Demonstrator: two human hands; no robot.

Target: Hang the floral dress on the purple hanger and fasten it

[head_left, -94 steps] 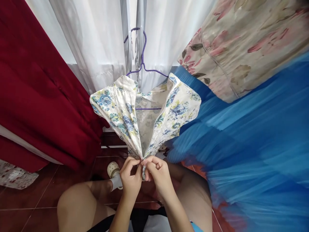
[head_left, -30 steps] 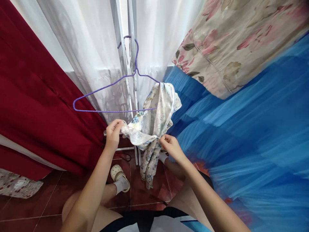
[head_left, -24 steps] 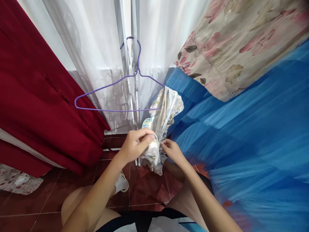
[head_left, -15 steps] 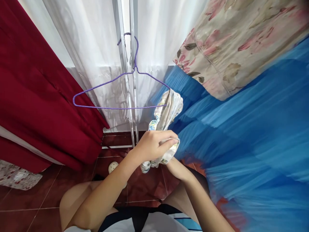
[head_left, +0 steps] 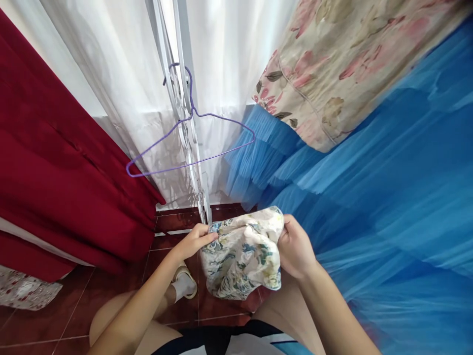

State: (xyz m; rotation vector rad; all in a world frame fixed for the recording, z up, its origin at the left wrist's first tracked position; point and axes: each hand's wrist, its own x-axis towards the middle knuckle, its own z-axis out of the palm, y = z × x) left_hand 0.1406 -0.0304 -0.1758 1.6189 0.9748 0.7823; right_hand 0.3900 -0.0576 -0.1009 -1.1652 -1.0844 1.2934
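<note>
A pale cloth with a blue, green and yellow floral print (head_left: 244,256) is spread between my two hands, low over my lap. My left hand (head_left: 194,240) pinches its upper left corner, thumb on top. At the cloth's right edge, my right hand (head_left: 297,246) grips it with curled fingers. What kind of garment or cloth it is, I cannot make out. Above it a purple wire hanger (head_left: 192,162) hangs bare by its hook on a white metal rack (head_left: 185,98), tilted up to the right and apart from the cloth.
Dark red fabric (head_left: 66,162) hangs at the left. On the right are a layered blue tulle skirt (head_left: 369,197) and a beige floral garment (head_left: 314,88). A white curtain (head_left: 229,49) is behind the rack. Below lies a red tiled floor (head_left: 74,315), with my shoe (head_left: 190,281) on it.
The cloth has come off the hanger's right end and is now lower, opened out between both hands. My hands have moved apart. The freed hanger has tilted.
</note>
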